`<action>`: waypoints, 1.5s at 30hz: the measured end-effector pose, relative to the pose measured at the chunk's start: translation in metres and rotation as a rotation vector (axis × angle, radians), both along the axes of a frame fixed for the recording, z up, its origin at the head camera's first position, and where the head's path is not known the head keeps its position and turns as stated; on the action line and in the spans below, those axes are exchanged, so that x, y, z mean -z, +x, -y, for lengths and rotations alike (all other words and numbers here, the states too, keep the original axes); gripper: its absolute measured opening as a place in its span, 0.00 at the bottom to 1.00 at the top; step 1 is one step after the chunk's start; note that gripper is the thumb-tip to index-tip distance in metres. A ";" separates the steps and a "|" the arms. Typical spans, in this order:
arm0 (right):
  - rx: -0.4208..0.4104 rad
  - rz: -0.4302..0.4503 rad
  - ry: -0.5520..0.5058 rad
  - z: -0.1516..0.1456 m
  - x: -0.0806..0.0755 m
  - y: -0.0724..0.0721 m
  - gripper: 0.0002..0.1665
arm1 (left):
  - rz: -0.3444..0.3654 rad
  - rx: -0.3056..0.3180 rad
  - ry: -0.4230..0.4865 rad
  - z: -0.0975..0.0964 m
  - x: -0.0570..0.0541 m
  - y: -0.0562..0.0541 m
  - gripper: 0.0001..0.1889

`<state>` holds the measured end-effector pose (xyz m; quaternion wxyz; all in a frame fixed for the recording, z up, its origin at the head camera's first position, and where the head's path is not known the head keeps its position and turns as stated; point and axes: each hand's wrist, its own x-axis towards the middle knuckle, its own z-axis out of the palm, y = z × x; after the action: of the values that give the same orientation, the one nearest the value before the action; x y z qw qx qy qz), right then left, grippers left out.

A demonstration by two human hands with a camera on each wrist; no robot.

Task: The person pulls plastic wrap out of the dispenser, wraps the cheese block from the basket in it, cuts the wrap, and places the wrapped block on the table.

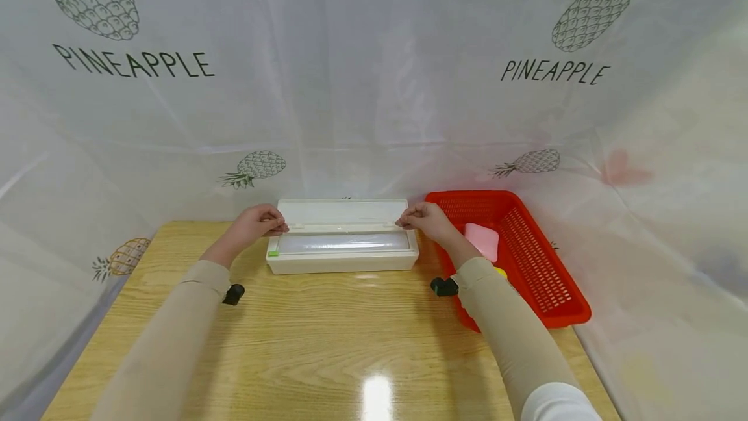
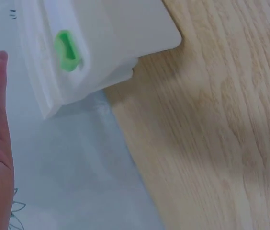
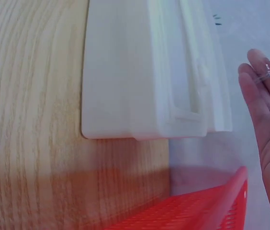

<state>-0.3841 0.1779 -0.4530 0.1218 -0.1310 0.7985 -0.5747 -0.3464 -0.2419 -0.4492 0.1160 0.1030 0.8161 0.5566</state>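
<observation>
A long white cling film dispenser (image 1: 341, 264) lies across the back of the table with its lid (image 1: 345, 212) raised. A shiny roll of cling film (image 1: 339, 243) shows inside it. My left hand (image 1: 260, 222) is at the dispenser's left end, thumb and fingertips pinching the clear film's edge. At the right end my right hand (image 1: 429, 221) pinches the other side of the film; a glint of clear film (image 3: 268, 74) crosses its fingers in the right wrist view. The left wrist view catches a green slider (image 2: 68, 50) on the dispenser.
A red plastic basket (image 1: 546, 265) stands right of the dispenser, beneath my right forearm. It contains a pink block-like item (image 1: 482, 242) and something yellow (image 1: 500, 272). A pineapple-print curtain (image 1: 362, 83) hangs behind the wooden table (image 1: 327, 336).
</observation>
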 end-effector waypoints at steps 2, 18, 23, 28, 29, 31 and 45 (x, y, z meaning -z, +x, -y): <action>-0.005 0.003 0.012 0.000 -0.004 0.001 0.07 | 0.008 0.015 0.026 0.002 -0.002 0.001 0.08; 0.066 -0.003 -0.031 -0.006 -0.040 0.007 0.09 | -0.029 -0.007 0.068 0.009 -0.040 0.007 0.11; 0.104 -0.041 -0.016 -0.006 -0.051 0.011 0.08 | -0.060 -0.012 0.035 0.008 -0.057 0.009 0.13; 0.113 -0.106 -0.008 -0.006 -0.063 0.016 0.08 | -0.079 -0.002 0.025 0.007 -0.074 0.011 0.11; 0.115 -0.111 -0.006 -0.006 -0.066 0.017 0.08 | -0.086 0.005 0.020 0.007 -0.077 0.011 0.10; 0.113 -0.115 -0.008 -0.007 -0.072 0.019 0.09 | -0.101 0.020 0.004 0.007 -0.084 0.012 0.10; 0.066 -0.168 -0.011 -0.009 -0.118 0.025 0.11 | -0.193 -0.008 -0.025 0.008 -0.128 0.018 0.10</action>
<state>-0.3595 0.1867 -0.3353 0.0347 -0.1533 0.8067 -0.5697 -0.3283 -0.2499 -0.3213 0.0362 0.1516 0.8307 0.5345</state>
